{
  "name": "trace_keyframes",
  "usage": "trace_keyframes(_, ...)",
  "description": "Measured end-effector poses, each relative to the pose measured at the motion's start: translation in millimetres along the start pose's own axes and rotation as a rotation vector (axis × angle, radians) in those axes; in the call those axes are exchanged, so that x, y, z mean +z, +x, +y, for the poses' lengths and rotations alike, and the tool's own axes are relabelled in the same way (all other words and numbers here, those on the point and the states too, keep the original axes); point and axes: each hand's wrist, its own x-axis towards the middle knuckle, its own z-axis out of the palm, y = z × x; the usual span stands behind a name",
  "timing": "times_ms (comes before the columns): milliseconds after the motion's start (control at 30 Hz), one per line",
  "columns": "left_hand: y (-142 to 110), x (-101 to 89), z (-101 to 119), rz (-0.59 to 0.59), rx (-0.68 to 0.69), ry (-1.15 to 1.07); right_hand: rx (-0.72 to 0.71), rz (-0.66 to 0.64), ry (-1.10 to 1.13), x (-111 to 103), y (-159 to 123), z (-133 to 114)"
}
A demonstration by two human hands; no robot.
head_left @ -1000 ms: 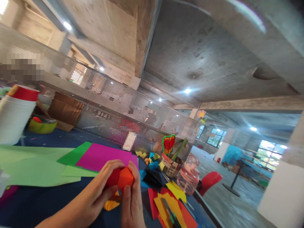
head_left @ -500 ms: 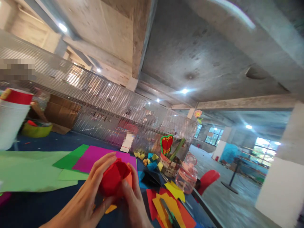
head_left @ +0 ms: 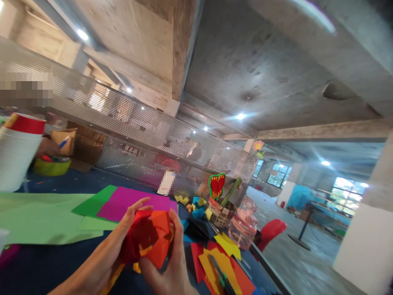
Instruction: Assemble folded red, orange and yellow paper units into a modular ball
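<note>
Between my two hands is a rounded, folded red and orange paper piece (head_left: 160, 223), tilted so its hollow inside faces me. My left hand (head_left: 123, 237) curves along its left side, fingers reaching over the top edge. On the other side my right hand (head_left: 172, 258) grips it, thumb low at the front and fingers behind the right edge. Yellow-orange paper (head_left: 114, 278) shows beneath it, partly covered by my left hand. Close to my right hand lie red, orange and yellow paper sheets (head_left: 204, 262) with a dark-handled cutting tool (head_left: 219, 272) on top.
Light green (head_left: 37, 217), green and purple sheets (head_left: 129, 203) cover the left and middle of the dark table. At right stand a basket (head_left: 220, 215) and a pink clear bottle (head_left: 242, 225) by the table edge. A white cup (head_left: 18, 155) and another person's hand (head_left: 46, 146) are at far left.
My hands have turned the paper piece so more of its orange side and hollow inside shows. At far left, another person's hand with a blue pen-like item has come into view.
</note>
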Motion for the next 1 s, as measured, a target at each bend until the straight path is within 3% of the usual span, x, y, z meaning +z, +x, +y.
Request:
trace_keyframes(200, -8.7, 10.4, 5.4, 0.032, -0.050, -0.050, -0.138, 0.005, -0.212, -0.2, -4.7, -1.2)
trace_keyframes(533, -6.1, 1.2, -4.6, 0.089, -0.018, 0.014, -0.117, -0.005, -0.173, 2.8, -7.2, 4.5)
trace_keyframes(667, -5.9, 3.9, -1.3, 0.089, -0.069, 0.017, -0.105, -0.026, -0.174, 1.0, -5.8, -2.8)
trace_keyframes(800, -7.4, 10.0, 8.6, 0.128, -0.036, -0.018, -0.102, -0.023, -0.204, -2.3, -0.6, -10.7)
trace_keyframes(1000, -9.9, 9.4, 23.1, -0.123, -0.379, -0.113, -0.429, -0.064, -0.412, -14.4, 7.6, -16.3)
